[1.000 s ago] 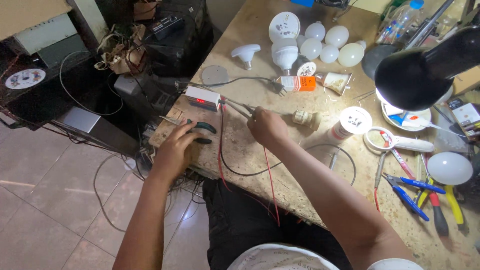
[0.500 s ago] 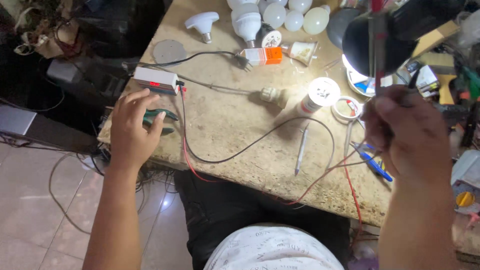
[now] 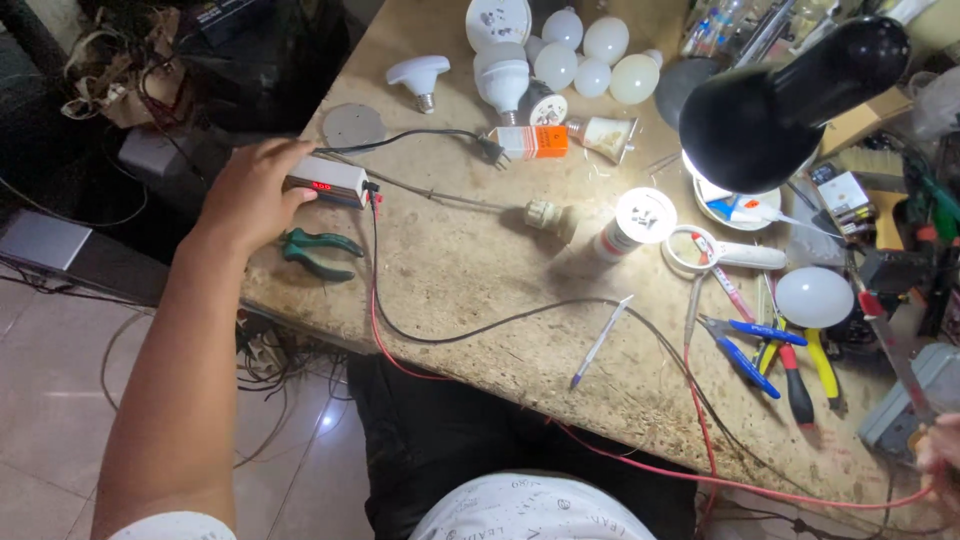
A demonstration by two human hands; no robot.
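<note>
My left hand (image 3: pixel 250 195) reaches to the table's left edge, fingers and thumb closed around the end of a small white meter box (image 3: pixel 328 181) with a red lit display. Green-handled pliers (image 3: pixel 315 251) lie just below that hand. A red lead (image 3: pixel 372 300) and a black lead (image 3: pixel 480 325) run from the meter across the table toward the lower right. Only part of my right hand (image 3: pixel 940 455) shows at the frame's lower right edge; it holds a thin red-tipped test probe (image 3: pixel 892 345) pointing up and left.
A black desk lamp (image 3: pixel 790 100) hangs over the right side. Several white bulbs (image 3: pixel 590 50) sit at the back, with an orange and white box (image 3: pixel 530 141), a bulb socket (image 3: pixel 545 215) and hand tools (image 3: pixel 770 345) around. Loose cables (image 3: pixel 270 360) hang below the worn table (image 3: pixel 470 270) edge.
My left hand has moved up from the green pliers onto the meter box. My right hand has dropped from in front of the lamp to the lower right edge.
</note>
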